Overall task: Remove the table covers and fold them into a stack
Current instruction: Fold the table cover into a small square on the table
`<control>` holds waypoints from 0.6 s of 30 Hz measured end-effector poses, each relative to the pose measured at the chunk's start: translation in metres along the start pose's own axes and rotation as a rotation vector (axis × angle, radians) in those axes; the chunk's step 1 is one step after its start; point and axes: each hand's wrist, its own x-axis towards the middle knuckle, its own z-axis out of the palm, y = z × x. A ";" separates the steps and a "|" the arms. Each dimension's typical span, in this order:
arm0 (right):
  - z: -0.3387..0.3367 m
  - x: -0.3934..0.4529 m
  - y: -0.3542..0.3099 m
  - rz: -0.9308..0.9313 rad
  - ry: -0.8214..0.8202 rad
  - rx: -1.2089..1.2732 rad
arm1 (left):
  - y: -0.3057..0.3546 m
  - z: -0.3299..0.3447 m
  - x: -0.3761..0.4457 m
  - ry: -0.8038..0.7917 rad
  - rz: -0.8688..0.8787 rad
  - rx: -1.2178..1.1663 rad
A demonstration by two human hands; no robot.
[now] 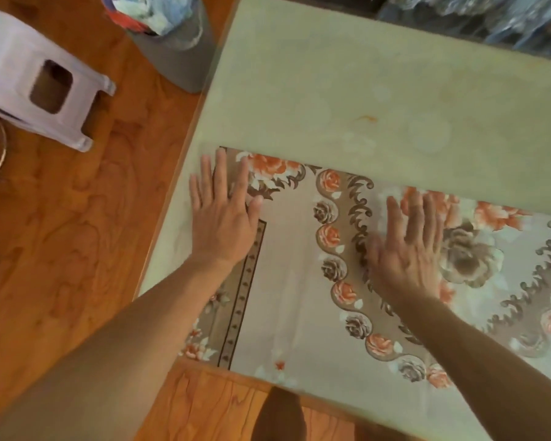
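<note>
Floral table cover lies spread flat on the near part of the pale green table, its far edge running straight across the tabletop and its near edge reaching the table's near side. Far left on the wooden floor stands a white plastic stool, with a thin metal hoop just beside it. Further right, a grey bin stuffed with crumpled scraps sits against the table's left edge. Nothing lies on the cover besides my hands. My left hand rests palm down with fingers straight and slightly spread, over the cover's far left corner; the outer fingers reach past the cloth's edge onto bare tabletop. My right hand is also flat and open, fingers straight, pressing the cover near its far edge, over the scalloped rose border. At the far right rear, blurred blue-patterned items sit beyond the table.
</note>
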 end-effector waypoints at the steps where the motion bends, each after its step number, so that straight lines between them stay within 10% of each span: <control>1: 0.005 -0.001 -0.020 -0.074 -0.004 0.000 | 0.012 0.000 -0.019 0.011 0.069 -0.018; 5: 0.032 -0.001 -0.051 -0.189 -0.056 -0.078 | 0.033 0.026 -0.119 -0.126 0.241 -0.046; 18: 0.018 -0.063 -0.086 -0.214 -0.071 -0.005 | -0.043 0.026 -0.234 -0.157 -0.171 -0.090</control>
